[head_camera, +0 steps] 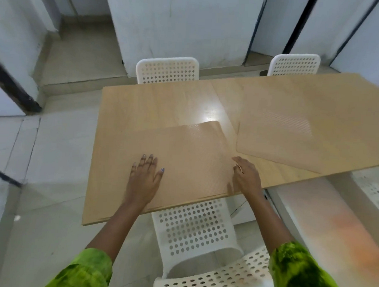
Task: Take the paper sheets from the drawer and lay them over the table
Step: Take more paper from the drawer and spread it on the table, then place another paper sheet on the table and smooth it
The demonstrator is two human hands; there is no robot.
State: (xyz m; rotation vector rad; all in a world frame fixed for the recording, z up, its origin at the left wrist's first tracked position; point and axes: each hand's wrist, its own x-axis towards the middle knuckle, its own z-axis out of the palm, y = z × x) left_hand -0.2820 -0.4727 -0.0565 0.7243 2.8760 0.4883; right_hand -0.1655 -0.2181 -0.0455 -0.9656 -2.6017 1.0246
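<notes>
Both flat hands [144, 176] on sheet [184, 151]

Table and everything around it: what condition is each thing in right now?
Table: partly covered by two sheets.
Near sheet: lying flat, under both hands.
Far sheet: lying flat, untouched.
Left hand: open, palm pressed on near sheet.
Right hand: fingers at near sheet's right edge.
Chairs: unoccupied, pushed close to the table.
</notes>
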